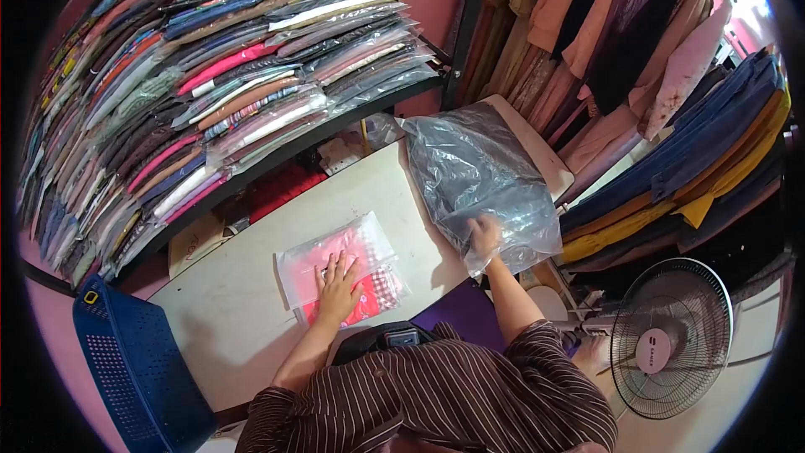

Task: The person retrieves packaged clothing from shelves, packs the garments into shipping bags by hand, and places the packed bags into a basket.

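My left hand lies with its fingers spread on a frosted plastic packet with red and checked cloth showing inside, on the white table. Over to the right, a large clear plastic bag with dark contents covers the table's right end. My right hand is at the near edge of this bag, its fingers blurred by motion and partly behind the plastic. What it grips, if anything, cannot be made out.
Shelves of plastic-wrapped garments rise beyond the table. A blue basket stands at the left. Hanging clothes fill the right back, with a standing fan at the right front. Something purple lies by the table's near edge.
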{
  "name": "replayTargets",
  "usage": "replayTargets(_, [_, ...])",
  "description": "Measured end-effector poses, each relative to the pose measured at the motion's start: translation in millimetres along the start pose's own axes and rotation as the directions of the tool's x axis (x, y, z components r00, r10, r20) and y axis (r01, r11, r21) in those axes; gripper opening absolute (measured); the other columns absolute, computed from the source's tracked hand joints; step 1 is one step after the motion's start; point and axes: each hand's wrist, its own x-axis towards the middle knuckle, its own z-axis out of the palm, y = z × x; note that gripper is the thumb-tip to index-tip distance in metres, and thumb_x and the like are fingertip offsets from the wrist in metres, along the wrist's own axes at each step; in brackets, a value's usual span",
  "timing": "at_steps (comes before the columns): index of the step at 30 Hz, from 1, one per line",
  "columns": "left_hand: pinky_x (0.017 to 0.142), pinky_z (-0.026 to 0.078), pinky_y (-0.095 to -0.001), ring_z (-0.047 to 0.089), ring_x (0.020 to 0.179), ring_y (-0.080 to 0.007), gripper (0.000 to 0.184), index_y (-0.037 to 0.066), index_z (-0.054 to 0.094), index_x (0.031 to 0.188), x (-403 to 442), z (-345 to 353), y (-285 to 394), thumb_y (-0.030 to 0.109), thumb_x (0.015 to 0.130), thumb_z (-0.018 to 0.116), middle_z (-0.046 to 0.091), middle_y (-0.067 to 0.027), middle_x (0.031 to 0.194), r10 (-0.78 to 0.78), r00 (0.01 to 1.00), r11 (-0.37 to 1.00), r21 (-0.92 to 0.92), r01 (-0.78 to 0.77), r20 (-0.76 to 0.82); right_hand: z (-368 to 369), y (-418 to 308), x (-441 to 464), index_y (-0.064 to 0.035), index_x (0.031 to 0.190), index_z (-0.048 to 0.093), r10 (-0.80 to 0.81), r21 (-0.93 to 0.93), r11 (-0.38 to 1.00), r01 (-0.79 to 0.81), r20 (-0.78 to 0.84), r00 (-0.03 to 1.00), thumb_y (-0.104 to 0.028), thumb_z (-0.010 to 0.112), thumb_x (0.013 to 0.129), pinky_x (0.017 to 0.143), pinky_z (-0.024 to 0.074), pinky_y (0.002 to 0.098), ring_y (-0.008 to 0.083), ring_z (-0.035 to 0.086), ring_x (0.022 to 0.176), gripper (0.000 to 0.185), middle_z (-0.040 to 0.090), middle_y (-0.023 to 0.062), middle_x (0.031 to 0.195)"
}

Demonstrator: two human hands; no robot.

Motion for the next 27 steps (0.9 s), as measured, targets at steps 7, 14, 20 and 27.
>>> replayTargets(7, [0.11,0.009,-0.0603,0.017,0.142,-0.0306,0.061,0.02,0.042,0.139,1.0,-4.1,0.7,0.033,0.082,0.06,0.024,-0.0105,0.152,-0.001,1.0,1.0,-0.008,0.001,0.005,-37.2,-14.6,-21.6,-0.0025,0.082,0.068,-0.109,0.073,0.989,0.131,-0.254,0.961,-0.023,0.065,0.083,0.074,0.0444,0.0462,0.0372,0.06,0.082,0.02,0.064,0.0186,0.083])
replayTargets(14, [0.11,0.009,-0.0602,0.018,0.141,-0.0315,0.061,0.02,0.042,0.139,-0.5,-4.7,0.3,0.033,0.082,0.06,0.025,-0.0109,0.152,0.01,1.0,1.0,-0.026,-0.01,-0.012,-102.6,-6.1,-109.8,-0.0013,0.087,0.067,-0.034,-0.209,0.977,0.03,-0.016,0.999,-0.018,0.065,0.083,0.073,0.0467,0.0418,0.0331,0.064,0.077,0.018,0.066,0.0183,0.081])
replayTargets(20, [0.11,0.009,-0.0609,0.019,0.141,-0.0326,0.061,0.022,0.041,0.14,0.6,0.3,-3.0,0.035,0.083,0.059,0.023,-0.0115,0.153,0.013,1.0,0.999,-0.036,-0.013,-0.005,-191.7,-45.6,-110.1,0.0032,0.083,0.06,0.074,-0.073,0.996,-0.056,0.282,0.956,-0.016,0.062,0.087,0.06,0.0438,0.0359,0.0234,0.056,0.061,0.019,0.057,0.018,0.067])
replayTargets(27, [0.109,0.006,-0.0626,0.015,0.142,-0.0323,0.063,0.021,0.045,0.138,7.0,1.6,-15.5,0.042,0.08,0.06,0.023,-0.0117,0.153,0.01,0.996,0.986,-0.166,0.004,0.088,-239.1,-182.9,-28.1,-0.0008,0.078,0.048,-0.165,0.362,0.919,0.155,-0.004,0.986,-0.012,0.052,0.094,0.061,0.0331,0.0238,0.0083,0.035,0.068,0.02,0.038,-0.0008,0.068])
